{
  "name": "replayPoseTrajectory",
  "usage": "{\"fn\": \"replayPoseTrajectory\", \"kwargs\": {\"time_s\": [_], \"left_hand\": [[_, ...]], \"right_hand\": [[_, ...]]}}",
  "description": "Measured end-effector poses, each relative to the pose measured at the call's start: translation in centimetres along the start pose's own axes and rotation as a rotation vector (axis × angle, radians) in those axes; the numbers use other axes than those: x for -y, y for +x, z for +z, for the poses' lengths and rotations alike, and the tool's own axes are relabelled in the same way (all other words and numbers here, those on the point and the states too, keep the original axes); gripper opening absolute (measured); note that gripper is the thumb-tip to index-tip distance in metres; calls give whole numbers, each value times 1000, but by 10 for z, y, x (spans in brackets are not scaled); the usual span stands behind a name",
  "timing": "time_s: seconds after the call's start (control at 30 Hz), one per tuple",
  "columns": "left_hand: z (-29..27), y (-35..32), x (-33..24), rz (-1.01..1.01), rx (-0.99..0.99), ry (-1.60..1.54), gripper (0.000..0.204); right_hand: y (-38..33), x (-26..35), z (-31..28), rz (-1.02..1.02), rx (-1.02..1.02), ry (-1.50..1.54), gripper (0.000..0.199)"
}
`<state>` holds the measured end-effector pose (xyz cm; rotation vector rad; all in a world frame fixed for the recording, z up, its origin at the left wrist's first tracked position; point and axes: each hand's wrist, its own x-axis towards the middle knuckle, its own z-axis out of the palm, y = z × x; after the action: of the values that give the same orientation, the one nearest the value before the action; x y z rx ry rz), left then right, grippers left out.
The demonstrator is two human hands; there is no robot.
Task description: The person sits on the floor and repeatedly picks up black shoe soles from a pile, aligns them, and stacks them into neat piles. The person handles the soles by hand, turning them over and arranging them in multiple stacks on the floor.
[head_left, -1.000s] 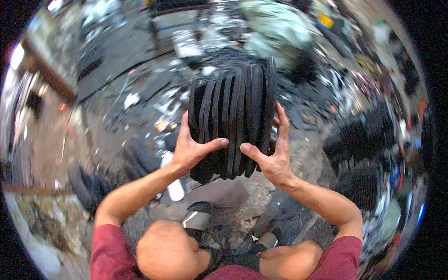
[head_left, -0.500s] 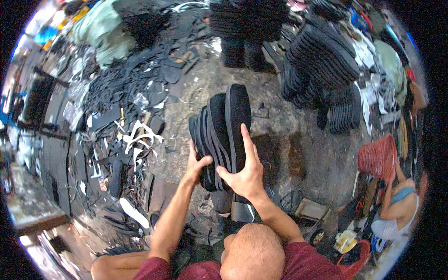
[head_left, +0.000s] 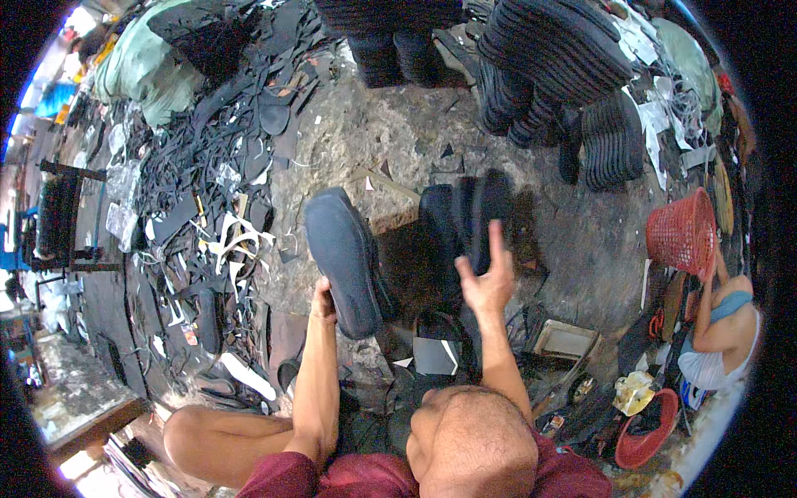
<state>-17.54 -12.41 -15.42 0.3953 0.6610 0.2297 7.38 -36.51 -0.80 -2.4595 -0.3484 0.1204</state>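
I count two hands of my own, my left hand [head_left: 325, 300] with at least one thick black shoe sole [head_left: 342, 261] and my right hand [head_left: 486, 278] with at least two black soles [head_left: 438, 220] by it, blur hiding the exact number. Farther out I count at least three sole stacks [head_left: 552, 46], too tightly packed to number singly. Around me are two pale green sacks [head_left: 149, 79], two red containers [head_left: 677, 232], and one co-worker [head_left: 722, 336].

Right of the right hand [head_left: 488, 286], floor [head_left: 589, 257] lies open (red basket [head_left: 677, 232] blocking beyond).
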Motion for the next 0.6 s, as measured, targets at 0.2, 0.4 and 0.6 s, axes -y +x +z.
{"fn": "replayPoseTrajectory", "kwargs": {"time_s": [0.2,0.4,0.6], "left_hand": [[85,3,-19,45,161,16,97],[95,-10,-11,175,-96,204,94],[166,-11,-2,290,-104,350,103]], "right_hand": [[2,-69,2,11,-222,-265,77],[-34,-17,46,-217,-22,-279,65],[-38,84,-5,-449,341,367,76]]}}
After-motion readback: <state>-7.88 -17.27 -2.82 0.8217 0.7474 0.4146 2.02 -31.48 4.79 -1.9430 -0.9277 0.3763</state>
